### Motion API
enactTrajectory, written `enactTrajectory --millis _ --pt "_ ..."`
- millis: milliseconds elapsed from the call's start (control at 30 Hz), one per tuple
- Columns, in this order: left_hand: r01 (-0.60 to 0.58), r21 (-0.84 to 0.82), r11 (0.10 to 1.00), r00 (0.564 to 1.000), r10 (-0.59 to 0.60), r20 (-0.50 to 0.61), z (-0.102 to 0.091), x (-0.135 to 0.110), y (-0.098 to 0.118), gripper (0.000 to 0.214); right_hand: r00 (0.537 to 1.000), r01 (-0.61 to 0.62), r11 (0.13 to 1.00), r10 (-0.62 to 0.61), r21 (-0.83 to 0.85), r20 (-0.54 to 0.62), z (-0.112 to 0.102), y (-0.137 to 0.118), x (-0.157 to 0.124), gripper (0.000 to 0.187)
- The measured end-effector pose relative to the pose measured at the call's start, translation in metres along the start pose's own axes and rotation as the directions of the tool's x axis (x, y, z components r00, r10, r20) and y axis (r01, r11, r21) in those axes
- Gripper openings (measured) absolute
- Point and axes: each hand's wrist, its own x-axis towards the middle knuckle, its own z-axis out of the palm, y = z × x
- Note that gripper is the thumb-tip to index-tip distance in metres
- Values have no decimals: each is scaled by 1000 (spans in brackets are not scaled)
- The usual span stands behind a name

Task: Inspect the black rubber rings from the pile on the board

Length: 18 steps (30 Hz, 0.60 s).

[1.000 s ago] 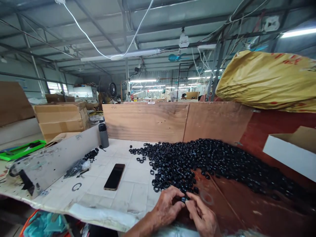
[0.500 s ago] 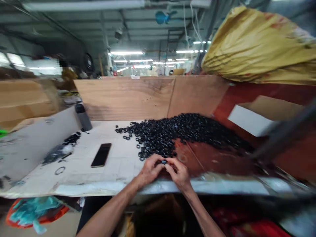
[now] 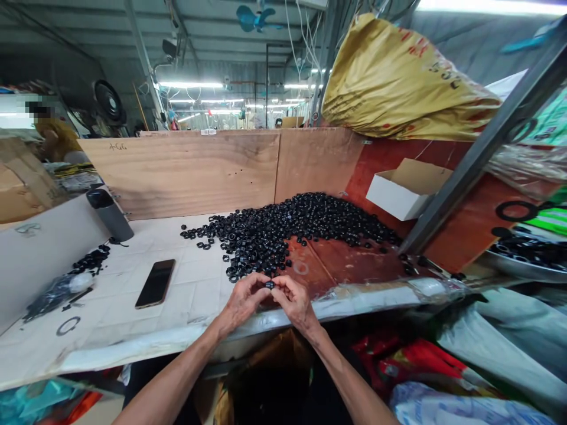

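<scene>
Between the fingertips of both hands is a small black ring-like part [image 3: 270,284], partly covered by the fingers. My left hand [image 3: 243,298] pinches it from the left, and my right hand [image 3: 293,300] pinches it from the right. Both hands are above the front edge of the table. Just beyond them a large heap of small black rings [image 3: 305,221] spreads over the tabletop, with several loose ones at its left end.
A phone [image 3: 155,284] lies left of the hands. Behind it stands a dark bottle [image 3: 110,215], near a plastic bag [image 3: 51,298] of black parts. A wooden board [image 3: 199,171] closes the back. At right are a white box [image 3: 394,195], a slanted metal post [image 3: 482,147] and a yellow sack [image 3: 398,88].
The camera view has turned to the right, so the table and hands appear further left. Both hands still hold the small black part at the table's front edge.
</scene>
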Motion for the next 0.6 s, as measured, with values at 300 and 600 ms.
enactTrajectory --millis 300,600 --pt "-140 215 966 988 122 93 -10 -70 16 22 884 -458 869 425 185 193 21 -34 -57 18" --pt "57 452 890 992 -100 73 -27 1 7 17 996 -23 862 -23 -506 -85 -14 25 30 20"
